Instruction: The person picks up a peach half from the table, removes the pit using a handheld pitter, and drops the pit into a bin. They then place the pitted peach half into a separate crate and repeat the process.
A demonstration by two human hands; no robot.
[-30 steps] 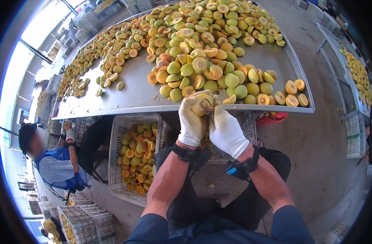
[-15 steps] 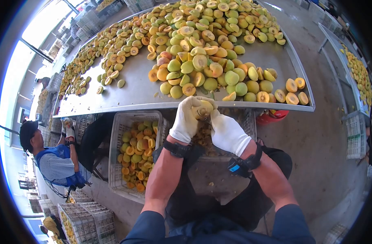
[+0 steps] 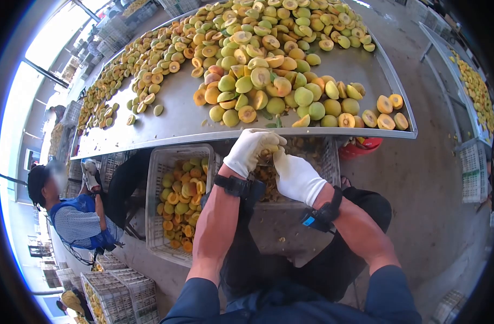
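- Two hands of yours, the left hand (image 3: 253, 151) and the right hand (image 3: 300, 177), meet at the near edge of the worktop (image 3: 360, 73), both in white, soft-looking gloves with yellowed fingertips.
- Your left grip is clamped on a piece of fruit (image 3: 266, 155), rounded and yellowish, mostly hidden by your fingers.
- Your right grip is drawn together, its fingertips against that same piece; whether they pinch anything else, you cannot tell from here.
- Smooth grey metal makes up the worktop, with a raised rim; it carries a heap of fruit (image 3: 257, 59), green to orange, some whole and round, many cut to show flat faces and brown centres.
- Green leaves (image 3: 278, 121) lie by the heap's near side, and cut halves (image 3: 386, 121) sit in the right corner.
- Slotted, pale plastic forms the crate (image 3: 154, 216) on your left, filled with fruit halves, and the scrap crate (image 3: 333, 162) beneath your hands, holding small brownish bits.
- Red and rounded, a bucket (image 3: 361, 151) stands beside the scrap crate.
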